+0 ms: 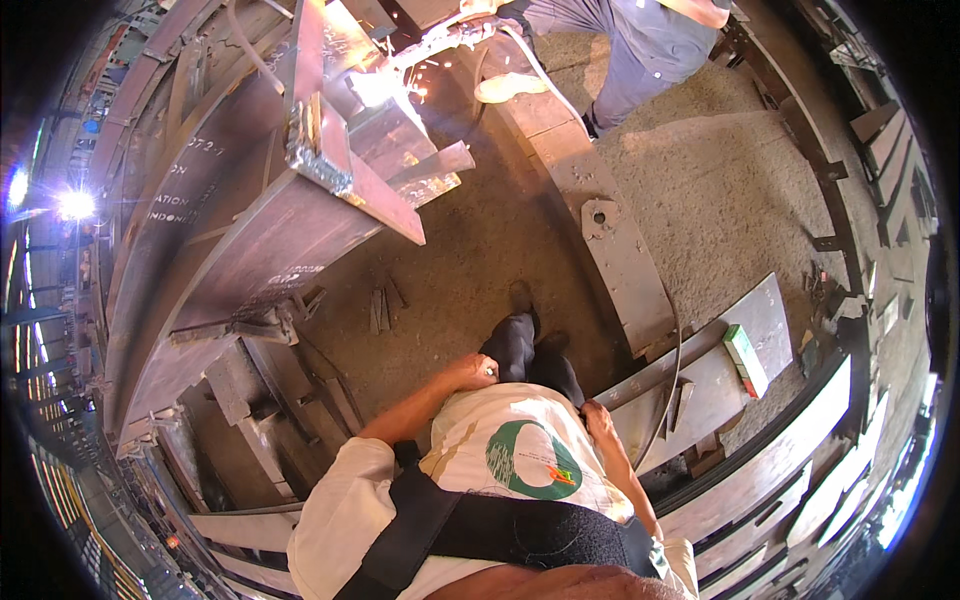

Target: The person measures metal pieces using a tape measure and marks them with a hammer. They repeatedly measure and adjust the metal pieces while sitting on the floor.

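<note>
My left hand (473, 373) is closed in front of my left thigh. A small light-coloured thing shows at its curled fingers, too small to name. Beside my right hip hangs my right hand (597, 418), close to the edge of a grey steel plate (765, 310); its fingers are partly hidden, and whether it touches the plate is unclear. To my left rises a big rust-brown steel beam (225, 245) with pale markings. Bright sparks (385, 88) fly at the upper end of that beam, near another person's hands.
Another person in grey trousers (640, 60) is at the top, one pale shoe (512, 87) near a long steel beam (570, 165). A dark cable (679, 345) crosses the plate beside a green-and-white box (745, 360). Metal strips (380, 308) lie on the floor. More steel stands right.
</note>
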### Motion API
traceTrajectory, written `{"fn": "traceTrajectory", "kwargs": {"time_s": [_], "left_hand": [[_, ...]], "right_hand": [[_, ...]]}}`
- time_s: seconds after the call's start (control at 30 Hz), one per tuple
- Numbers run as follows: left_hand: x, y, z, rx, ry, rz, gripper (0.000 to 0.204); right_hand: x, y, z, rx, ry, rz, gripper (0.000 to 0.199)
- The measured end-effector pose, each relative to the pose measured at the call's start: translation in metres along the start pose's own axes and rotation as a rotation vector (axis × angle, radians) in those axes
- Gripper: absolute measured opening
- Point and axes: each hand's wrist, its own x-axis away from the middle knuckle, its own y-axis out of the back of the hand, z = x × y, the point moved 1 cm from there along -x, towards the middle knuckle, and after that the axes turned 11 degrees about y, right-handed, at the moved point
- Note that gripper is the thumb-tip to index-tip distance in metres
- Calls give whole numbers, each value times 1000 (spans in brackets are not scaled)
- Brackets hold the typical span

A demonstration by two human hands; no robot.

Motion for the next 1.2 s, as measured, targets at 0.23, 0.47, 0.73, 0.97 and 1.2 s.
{"fn": "traceTrajectory", "kwargs": {"time_s": [0.23, 0.47, 0.73, 0.97, 1.2], "left_hand": [[-17, 47, -15, 3, -267, -54, 24], [-16, 92, -40, -60, -58, -40, 37], [-10, 111, -54, 487, -40, -7, 41], [7, 145, -118, 1835, -424, 59, 43], [-42, 131, -122, 2147, -825, -101, 41]], "right_hand": [[-35, 101, 58, 149, 102, -105, 17], [-90, 195, 130, 8, -321, -97, 33], [-144, 278, 218, -18, 3, -129, 42], [-224, 266, 262, 269, 358, 106, 77], [-307, 249, 228, 324, 598, 390, 68]]}}
